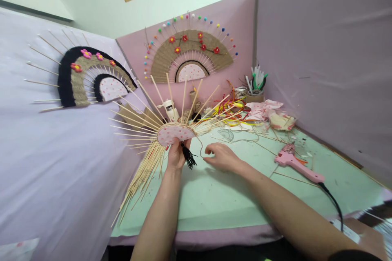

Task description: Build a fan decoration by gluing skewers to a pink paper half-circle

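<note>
My left hand (176, 154) grips a half-round fan (176, 133) by its lower edge, thumb on the front. The fan's base is covered in pink-dotted fabric, and thin wooden sticks spread out from its curved rim. Twine wraps that rim. A black tassel (188, 156) hangs below the base, beside my left hand. From the base's right end a loose strand of twine (201, 145) curves down to the fingertips of my right hand (222, 157). Its thumb and curled forefinger are closed on the strand.
A pink glue gun (298, 166) with a black cord lies at the right. Loose sticks (143, 175) are heaped at the left. Coloured pipe cleaners (228, 108), a jar of glue sticks (255, 96) and a plastic protractor (226, 134) lie farther back. Two finished fans (159, 63) hang on the partitions.
</note>
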### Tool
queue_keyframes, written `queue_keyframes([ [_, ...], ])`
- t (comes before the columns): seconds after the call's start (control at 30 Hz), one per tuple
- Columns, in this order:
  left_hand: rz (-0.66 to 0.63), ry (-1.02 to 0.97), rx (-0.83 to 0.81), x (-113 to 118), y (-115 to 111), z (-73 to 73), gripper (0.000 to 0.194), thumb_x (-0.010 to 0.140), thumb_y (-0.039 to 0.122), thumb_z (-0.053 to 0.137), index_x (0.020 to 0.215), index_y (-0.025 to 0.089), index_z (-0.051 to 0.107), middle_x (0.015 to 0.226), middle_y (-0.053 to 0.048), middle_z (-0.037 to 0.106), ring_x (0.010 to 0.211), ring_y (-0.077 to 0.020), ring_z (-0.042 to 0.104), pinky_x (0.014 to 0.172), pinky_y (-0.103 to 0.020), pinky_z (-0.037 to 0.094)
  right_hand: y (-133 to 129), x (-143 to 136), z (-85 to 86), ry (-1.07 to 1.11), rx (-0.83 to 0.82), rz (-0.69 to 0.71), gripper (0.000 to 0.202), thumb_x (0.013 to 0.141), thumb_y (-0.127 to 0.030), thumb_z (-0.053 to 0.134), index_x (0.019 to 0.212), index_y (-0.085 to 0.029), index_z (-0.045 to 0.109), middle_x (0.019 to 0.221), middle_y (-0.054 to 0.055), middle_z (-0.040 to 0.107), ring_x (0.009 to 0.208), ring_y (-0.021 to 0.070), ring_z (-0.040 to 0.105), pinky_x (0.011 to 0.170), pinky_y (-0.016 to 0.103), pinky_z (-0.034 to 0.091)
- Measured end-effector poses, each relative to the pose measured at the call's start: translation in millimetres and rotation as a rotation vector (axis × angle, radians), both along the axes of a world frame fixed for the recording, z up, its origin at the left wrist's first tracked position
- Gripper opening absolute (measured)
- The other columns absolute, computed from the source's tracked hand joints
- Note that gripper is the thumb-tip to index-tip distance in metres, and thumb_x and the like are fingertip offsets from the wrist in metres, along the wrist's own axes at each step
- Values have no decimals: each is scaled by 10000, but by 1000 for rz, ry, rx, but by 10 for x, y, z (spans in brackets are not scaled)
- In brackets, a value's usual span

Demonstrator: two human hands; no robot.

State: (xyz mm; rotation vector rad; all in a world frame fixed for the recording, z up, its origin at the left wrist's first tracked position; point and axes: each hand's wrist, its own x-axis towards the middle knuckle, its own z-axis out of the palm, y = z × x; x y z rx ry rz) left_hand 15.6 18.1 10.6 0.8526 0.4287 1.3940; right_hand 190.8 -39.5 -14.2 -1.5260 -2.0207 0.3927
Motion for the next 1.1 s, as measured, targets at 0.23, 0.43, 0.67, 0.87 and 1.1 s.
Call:
queue_keyframes([
  [0.23, 33, 58, 3, -9, 11, 9, 392, 723, 510, 755, 985, 231, 670, 1252, -68, 651, 1265, -298, 553, 1004, -481, 529, -110, -70, 108, 355, 410, -94, 133, 802, -304, 587, 895, -209, 580, 851, 46, 614, 802, 198, 566, 789, 344, 438],
  [0.43, -21, 68, 32, 46, -41, -65, 408, 685, 411, 816, 1002, 197, 678, 1142, -78, 699, 1215, -268, 595, 1081, -427, 464, -203, -101, 72, 504, 546, 49, 480, 858, -253, 545, 1330, -276, 462, 893, 16, 603, 609, 132, 514, 673, 301, 480],
  [0.67, -82, 68, 10, 99, -69, -82, 488, 619, 386, 864, 1027, 201, 670, 1082, -65, 720, 1183, -256, 613, 1085, -433, 455, -186, -84, 62, 502, 524, 52, 530, 883, -288, 535, 1402, -267, 436, 805, -23, 613, 503, 98, 447, 588, 261, 446],
  [0.87, -79, 78, 29, 97, -67, -88, 457, 622, 365, 864, 1003, 201, 672, 1042, -63, 730, 1123, -251, 647, 1057, -448, 483, -200, -88, 62, 533, 483, 65, 499, 882, -286, 534, 1375, -253, 468, 772, -27, 618, 507, 100, 442, 567, 250, 428],
  [1.1, -85, 73, 8, 102, -82, -89, 469, 595, 349, 882, 973, 165, 673, 973, -63, 739, 1027, -225, 688, 1004, -405, 522, -170, -107, 56, 710, 448, 120, 378, 886, -259, 523, 1261, -215, 519, 666, -45, 569, 501, 97, 428, 513, 236, 378],
])
